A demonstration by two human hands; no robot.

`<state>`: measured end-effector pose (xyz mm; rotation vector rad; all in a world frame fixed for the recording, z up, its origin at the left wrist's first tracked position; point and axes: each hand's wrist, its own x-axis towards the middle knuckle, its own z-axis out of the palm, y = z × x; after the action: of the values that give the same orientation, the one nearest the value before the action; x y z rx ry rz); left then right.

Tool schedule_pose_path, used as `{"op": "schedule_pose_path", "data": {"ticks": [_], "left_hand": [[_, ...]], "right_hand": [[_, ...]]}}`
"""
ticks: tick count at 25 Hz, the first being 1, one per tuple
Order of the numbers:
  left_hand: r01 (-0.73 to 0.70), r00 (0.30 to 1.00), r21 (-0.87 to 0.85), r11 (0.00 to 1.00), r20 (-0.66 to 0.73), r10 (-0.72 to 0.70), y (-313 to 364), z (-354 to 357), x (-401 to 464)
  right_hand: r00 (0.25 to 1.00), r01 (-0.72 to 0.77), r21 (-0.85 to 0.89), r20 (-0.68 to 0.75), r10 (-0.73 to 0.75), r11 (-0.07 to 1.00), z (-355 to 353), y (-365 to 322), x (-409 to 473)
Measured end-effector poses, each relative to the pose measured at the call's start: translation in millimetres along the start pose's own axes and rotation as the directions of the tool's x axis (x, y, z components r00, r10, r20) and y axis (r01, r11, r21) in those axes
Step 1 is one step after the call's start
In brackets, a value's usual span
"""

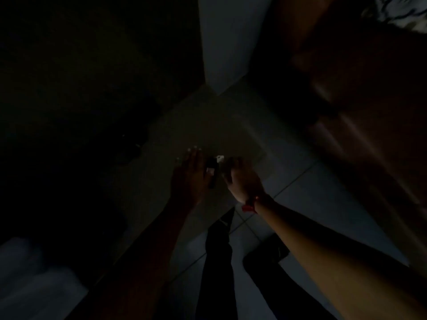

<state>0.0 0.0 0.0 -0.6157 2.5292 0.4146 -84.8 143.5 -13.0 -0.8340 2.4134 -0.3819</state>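
Observation:
The scene is very dark. A small dark elongated object with a white tip sits between my two hands over a pale tabletop. My left hand lies just left of it with fingers straight and pale nails showing. My right hand, with a red band at the wrist, is on the object's right side. Its fingers curl toward the white tip and seem to pinch the object, though the dimness blurs the contact.
A pale wall corner rises behind the table. Brown wooden furniture runs along the right. Light floor tiles and my dark trouser legs show below. Pale fabric lies lower left. The left side is black.

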Motion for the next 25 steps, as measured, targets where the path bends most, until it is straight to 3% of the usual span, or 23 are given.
{"op": "schedule_pose_path", "data": {"ticks": [4,7,16,20,25], "left_hand": [[0.017,1.0,0.101,0.995,0.024,-0.02,-19.8,38.7,-2.5],[0.032,0.999,0.103,0.994,0.012,-0.034,-25.0,53.4,1.1],[0.053,0.999,0.054,0.997,-0.016,-0.052,-26.2,48.6,0.2],[0.046,0.999,0.057,0.997,-0.01,-0.045,-20.4,20.6,-3.2],[-0.061,0.997,0.083,0.995,-0.038,0.064,22.1,-64.4,-10.3]], "right_hand": [[0.99,-0.136,0.123,-0.009,0.138,0.983,31.5,-12.3,16.2],[0.974,-0.165,0.194,-0.124,0.191,0.967,43.5,-17.2,32.4],[0.99,-0.081,0.133,-0.105,0.095,0.988,35.2,-11.8,47.6],[0.975,-0.126,0.276,-0.145,0.171,0.953,5.5,-8.4,42.9],[0.963,-0.111,0.503,-0.158,0.218,0.857,-102.3,-7.3,27.1]]}}
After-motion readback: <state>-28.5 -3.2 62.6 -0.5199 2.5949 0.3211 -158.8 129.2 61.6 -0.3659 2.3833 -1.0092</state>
